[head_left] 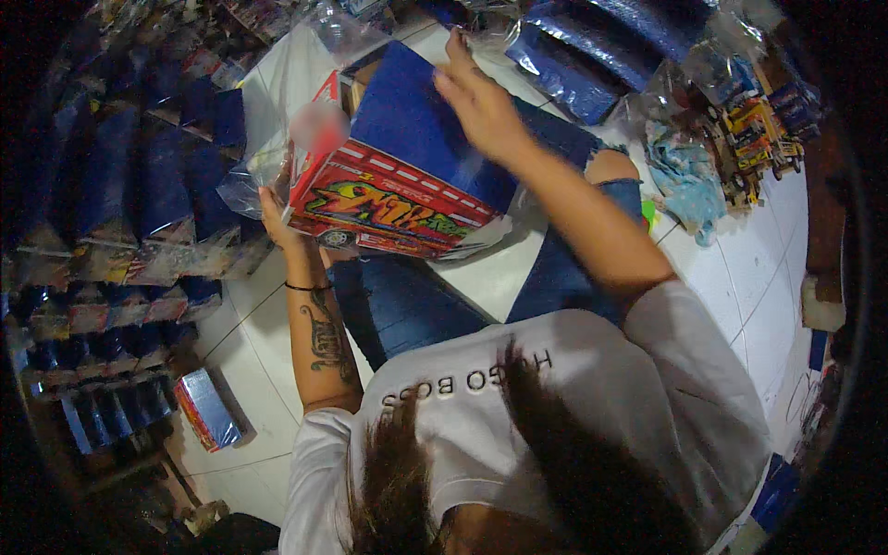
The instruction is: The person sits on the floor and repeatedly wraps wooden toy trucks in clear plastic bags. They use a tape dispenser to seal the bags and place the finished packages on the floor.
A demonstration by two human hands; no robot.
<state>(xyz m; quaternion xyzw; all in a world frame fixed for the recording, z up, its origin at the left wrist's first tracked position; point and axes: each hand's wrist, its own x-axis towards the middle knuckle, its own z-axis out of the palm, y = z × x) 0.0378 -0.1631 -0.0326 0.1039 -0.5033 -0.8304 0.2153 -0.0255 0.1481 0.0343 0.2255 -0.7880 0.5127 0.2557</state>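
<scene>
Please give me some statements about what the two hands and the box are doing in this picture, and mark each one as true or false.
1. The right hand rests on the blue top of the box. True.
2. The left hand is flat on the floor. False: it is at the box's lower left corner, where it supports the box.
3. The box has a red side with a colourful print. True.
4. Rows of wrapped boxes stand to the person's left. True.
5. The person wears a black band on the right wrist. False: the band is on the left wrist.
</scene>
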